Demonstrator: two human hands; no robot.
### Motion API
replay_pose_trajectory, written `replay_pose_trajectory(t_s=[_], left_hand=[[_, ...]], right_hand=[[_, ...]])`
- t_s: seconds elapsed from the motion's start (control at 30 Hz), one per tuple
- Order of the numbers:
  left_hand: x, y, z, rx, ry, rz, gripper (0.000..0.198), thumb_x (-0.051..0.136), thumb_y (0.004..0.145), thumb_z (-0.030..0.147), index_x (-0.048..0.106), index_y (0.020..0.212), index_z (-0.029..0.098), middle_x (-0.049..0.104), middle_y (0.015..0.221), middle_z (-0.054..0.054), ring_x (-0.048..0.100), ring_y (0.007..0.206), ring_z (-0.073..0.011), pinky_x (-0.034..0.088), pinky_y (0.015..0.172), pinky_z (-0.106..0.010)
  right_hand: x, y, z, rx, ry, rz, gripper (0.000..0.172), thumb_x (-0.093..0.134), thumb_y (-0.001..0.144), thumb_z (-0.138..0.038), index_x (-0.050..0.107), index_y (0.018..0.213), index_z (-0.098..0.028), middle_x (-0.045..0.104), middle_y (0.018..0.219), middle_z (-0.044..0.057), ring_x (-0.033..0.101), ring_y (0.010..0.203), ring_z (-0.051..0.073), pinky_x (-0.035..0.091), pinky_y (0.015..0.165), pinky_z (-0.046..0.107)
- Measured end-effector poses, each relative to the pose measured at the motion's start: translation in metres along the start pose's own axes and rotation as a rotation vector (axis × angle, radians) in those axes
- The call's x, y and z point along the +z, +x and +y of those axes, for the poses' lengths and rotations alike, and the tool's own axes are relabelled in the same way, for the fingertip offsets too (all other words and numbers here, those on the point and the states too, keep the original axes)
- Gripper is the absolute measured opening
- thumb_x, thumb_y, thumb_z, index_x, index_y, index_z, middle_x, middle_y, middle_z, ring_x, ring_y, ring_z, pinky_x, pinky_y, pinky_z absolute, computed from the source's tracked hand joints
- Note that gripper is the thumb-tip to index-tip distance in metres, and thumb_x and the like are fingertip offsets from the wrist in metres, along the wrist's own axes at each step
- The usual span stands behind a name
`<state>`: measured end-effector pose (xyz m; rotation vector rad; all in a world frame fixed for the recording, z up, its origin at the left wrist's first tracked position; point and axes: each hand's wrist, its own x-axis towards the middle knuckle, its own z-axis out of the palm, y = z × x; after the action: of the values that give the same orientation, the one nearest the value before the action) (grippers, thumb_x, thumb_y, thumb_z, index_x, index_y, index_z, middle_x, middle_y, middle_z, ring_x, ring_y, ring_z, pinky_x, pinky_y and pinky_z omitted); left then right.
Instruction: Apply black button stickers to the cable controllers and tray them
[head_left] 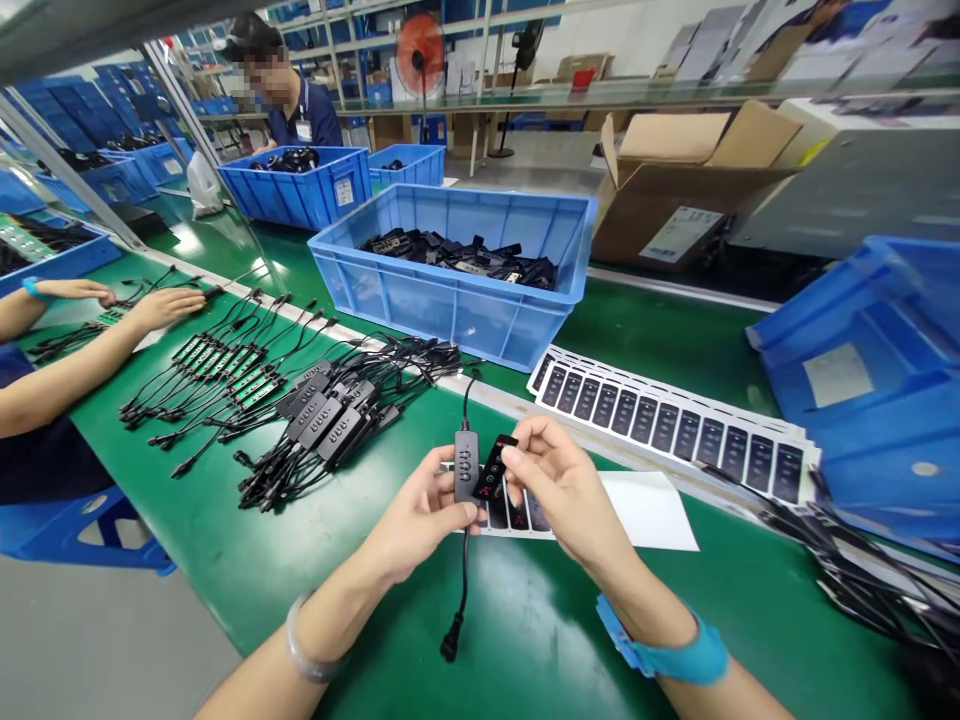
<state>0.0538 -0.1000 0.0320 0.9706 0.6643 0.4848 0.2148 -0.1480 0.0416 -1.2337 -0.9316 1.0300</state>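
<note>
My left hand [427,510] is closed around a black inline cable controller [466,455], held upright with its row of buttons facing me. One cable leaves its top, and another hangs down to a plug [451,638]. Between the fingertips of my right hand [559,480], a black label sticker [496,466] with printed symbols is pinched, tilted beside the controller and overlapping its right edge. Beneath both hands lies a partly covered sheet of the same labels [538,516], next to a blank white sheet [649,510].
Controllers with cables [322,415] are piled to the left, beyond them green circuit boards [225,362] on cables. A co-worker's hand [169,305] is at far left. Behind stand a blue bin [442,300] of black parts, label sheets [667,425] and a cardboard box [660,200]; black cables [847,570] lie right.
</note>
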Motion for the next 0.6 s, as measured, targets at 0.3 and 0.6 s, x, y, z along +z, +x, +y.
replay_pose_trajectory(t_s=[0.3, 0.6], left_hand=[[0.0006, -0.0031, -0.0019, -0.039, -0.071, -0.083, 0.071, 0.079, 0.072, 0.025, 0.042, 0.131, 0.018, 0.069, 0.099, -0.009, 0.07, 0.089, -0.0221, 0.05, 0.078, -0.031], [0.0017, -0.0027, -0.0051, -0.01, -0.096, -0.122, 0.067, 0.079, 0.075, 0.025, 0.042, 0.13, 0.017, 0.073, 0.093, -0.01, 0.071, 0.09, -0.0234, 0.051, 0.077, -0.031]], right_hand=[[0.0052, -0.001, 0.0017, 0.026, -0.018, -0.018, 0.03, 0.07, 0.079, -0.042, 0.049, 0.084, -0.022, 0.049, 0.066, -0.007, 0.046, 0.043, 0.006, 0.041, 0.038, 0.019], [0.0044, -0.0007, 0.0046, 0.036, 0.027, -0.02, 0.026, 0.072, 0.079, -0.038, 0.052, 0.084, -0.021, 0.05, 0.066, -0.006, 0.046, 0.045, 0.006, 0.041, 0.037, 0.017]])
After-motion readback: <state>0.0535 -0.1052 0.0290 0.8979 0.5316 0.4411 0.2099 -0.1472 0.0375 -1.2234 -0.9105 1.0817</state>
